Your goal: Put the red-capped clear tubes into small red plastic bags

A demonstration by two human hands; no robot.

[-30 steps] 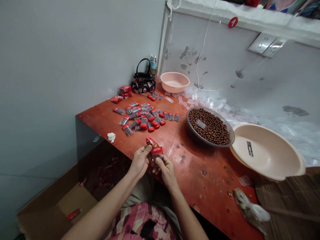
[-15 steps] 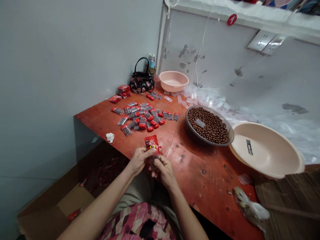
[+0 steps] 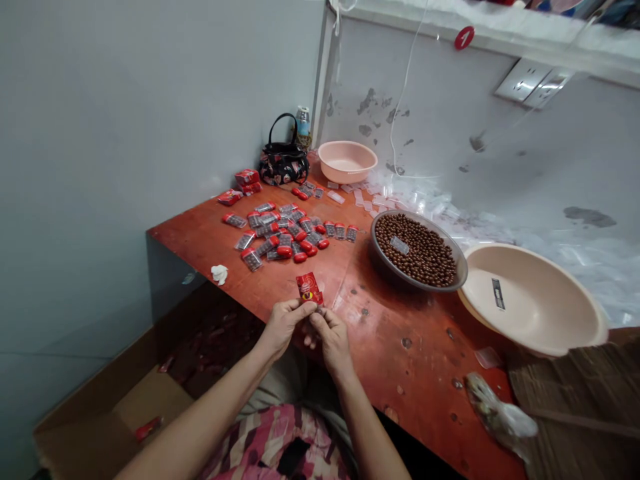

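Just above the table's near edge, my left hand (image 3: 286, 325) is closed, its thumb pressed on the lower end of a small red printed packet (image 3: 308, 287). My right hand (image 3: 329, 337) meets it there, fingers curled and thumb bent at the packet's bottom; what it grips is mostly hidden by the fingers. Beyond my hands lies a loose heap of small clear containers with red caps (image 3: 285, 239), filled with dark balls. To the right stands a grey bowl (image 3: 377, 261) of round brown balls (image 3: 420, 257), with a clear container (image 3: 399, 245) lying on top.
The red-brown tabletop (image 3: 380, 347) carries a large beige basin (image 3: 540, 300), a pink basin (image 3: 347, 160), stacked red packets (image 3: 247, 179) and a black handbag (image 3: 284, 163). Clear plastic pieces (image 3: 465, 223) pile along the wall. A knotted plastic bag (image 3: 500, 413) lies near right; a cardboard box (image 3: 145, 400) sits below left.
The red packet has tilted and sits slightly lower, with both hands closer together at its lower end. A clear part visible below it earlier is now hidden behind my fingers.
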